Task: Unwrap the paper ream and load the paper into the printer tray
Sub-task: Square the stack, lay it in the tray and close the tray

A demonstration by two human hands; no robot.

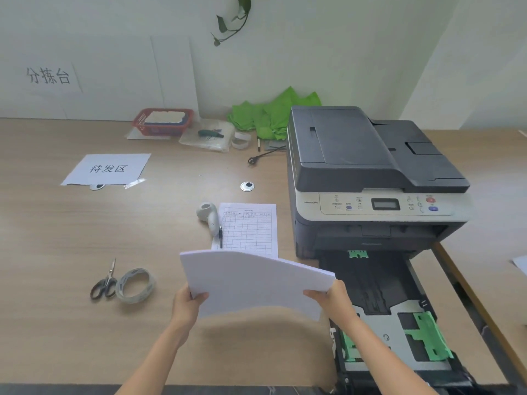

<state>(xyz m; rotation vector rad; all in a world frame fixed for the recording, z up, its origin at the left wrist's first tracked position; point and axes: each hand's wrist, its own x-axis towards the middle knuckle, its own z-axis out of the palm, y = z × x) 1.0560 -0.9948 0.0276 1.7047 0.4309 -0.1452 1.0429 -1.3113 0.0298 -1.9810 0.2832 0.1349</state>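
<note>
Both hands grip a bowed paper stack point(251, 283) above the bench, just left of the pulled-out printer tray point(382, 323): left hand point(186, 305) and right hand point(332, 299) fingers pinch its near corners.

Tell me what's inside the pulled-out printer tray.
The tray holds no paper: green guides and bare floor show. The right hand, its arm and the paper stack cover its left part.
</note>
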